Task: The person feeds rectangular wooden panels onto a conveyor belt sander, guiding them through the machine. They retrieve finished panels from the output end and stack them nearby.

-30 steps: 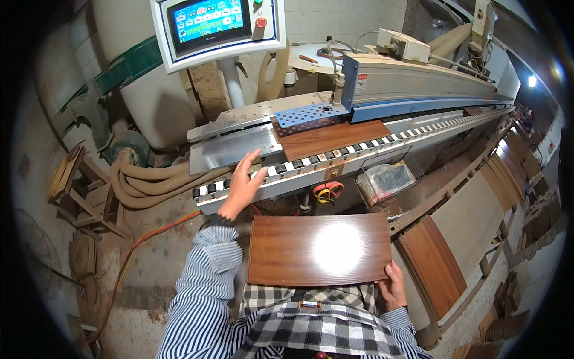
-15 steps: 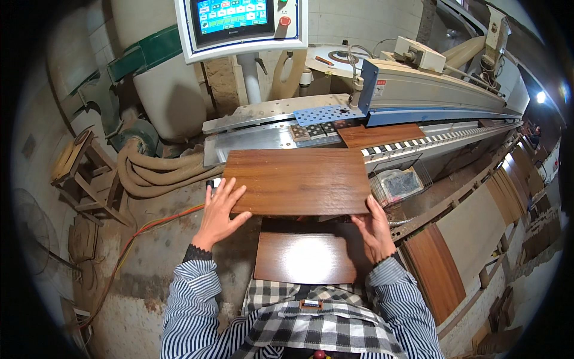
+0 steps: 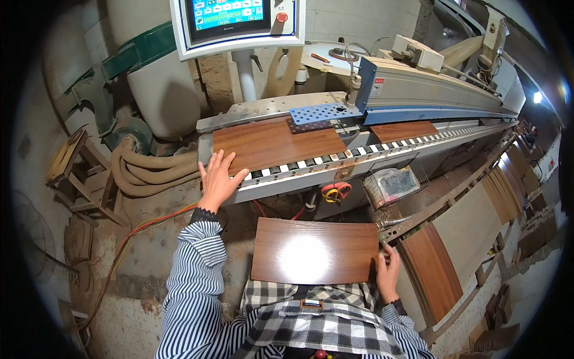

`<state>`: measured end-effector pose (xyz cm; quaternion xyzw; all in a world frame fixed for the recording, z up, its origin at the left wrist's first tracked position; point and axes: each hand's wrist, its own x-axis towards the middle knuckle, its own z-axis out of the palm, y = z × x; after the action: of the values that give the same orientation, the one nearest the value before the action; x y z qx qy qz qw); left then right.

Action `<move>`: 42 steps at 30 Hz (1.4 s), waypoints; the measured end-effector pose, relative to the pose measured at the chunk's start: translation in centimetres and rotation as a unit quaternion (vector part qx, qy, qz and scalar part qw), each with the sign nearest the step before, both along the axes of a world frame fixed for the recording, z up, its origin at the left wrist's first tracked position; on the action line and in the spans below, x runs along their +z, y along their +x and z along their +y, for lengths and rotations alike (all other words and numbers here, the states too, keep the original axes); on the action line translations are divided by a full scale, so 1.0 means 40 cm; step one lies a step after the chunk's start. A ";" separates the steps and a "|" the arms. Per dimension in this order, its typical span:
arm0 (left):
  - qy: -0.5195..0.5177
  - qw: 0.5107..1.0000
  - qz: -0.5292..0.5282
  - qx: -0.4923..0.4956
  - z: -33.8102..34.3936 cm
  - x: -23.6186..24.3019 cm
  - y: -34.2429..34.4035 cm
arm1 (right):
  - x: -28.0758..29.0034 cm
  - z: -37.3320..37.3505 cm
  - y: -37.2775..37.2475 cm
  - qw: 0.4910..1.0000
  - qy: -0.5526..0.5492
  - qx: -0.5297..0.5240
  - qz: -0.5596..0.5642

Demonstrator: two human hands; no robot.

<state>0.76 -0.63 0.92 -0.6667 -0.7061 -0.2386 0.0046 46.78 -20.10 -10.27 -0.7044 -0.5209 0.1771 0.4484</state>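
Observation:
A brown wood-grain board (image 3: 278, 145) lies on the bed of a long machine, its far right part beneath a blue perforated plate (image 3: 312, 115). My left hand (image 3: 220, 178) rests on its near left corner with fingers spread. Closer to me, a second wood-grain board (image 3: 317, 248) lies in front of my checked apron, glossy with reflected light. My right hand (image 3: 388, 272) is at that board's right edge, thumb side toward it and fingers slightly bent and apart. Whether the fingers reach under the edge is hidden.
Another board (image 3: 403, 131) sits farther along the machine's roller track (image 3: 299, 164). A control screen (image 3: 229, 15) stands behind. Red-and-yellow-handled scissors (image 3: 336, 191) hang at the machine's front, near a wire basket (image 3: 394, 185). Stacked panels (image 3: 430, 269) lie to the right; hoses (image 3: 143, 179) run left.
The upper board has moved forward, away from me, onto the machine bed. My left hand stays on it; my right hand has let go and come back to the nearer board's right edge.

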 end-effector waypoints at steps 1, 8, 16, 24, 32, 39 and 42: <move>-0.006 1.000 -0.006 0.001 0.011 0.004 0.006 | -0.028 -0.028 0.008 0.999 -0.032 -0.016 -0.013; -0.002 1.000 -0.008 0.018 0.026 -0.004 -0.006 | -0.092 -0.046 -0.040 0.996 -0.060 -0.063 0.011; -0.008 0.999 -0.005 0.035 0.018 -0.010 -0.006 | -0.128 -0.048 -0.007 0.990 -0.038 -0.097 0.094; 0.001 0.999 0.003 0.040 0.014 -0.006 0.002 | -0.100 -0.044 0.010 0.996 0.010 -0.086 -0.015; 0.003 0.999 -0.007 0.038 0.016 -0.015 -0.006 | -0.050 -0.041 0.051 0.862 -0.144 0.021 0.485; -0.011 0.999 -0.038 0.004 0.014 -0.019 -0.036 | -0.069 -0.044 0.059 0.862 -0.151 0.011 0.483; -0.020 0.998 -0.061 -0.007 0.009 -0.006 -0.041 | -0.065 -0.044 0.050 0.864 -0.148 0.007 0.482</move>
<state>-0.87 -0.28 0.67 -0.6557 -0.7051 -0.2647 -0.0529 48.79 -21.87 -12.86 -0.5856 -0.2131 0.5723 0.5330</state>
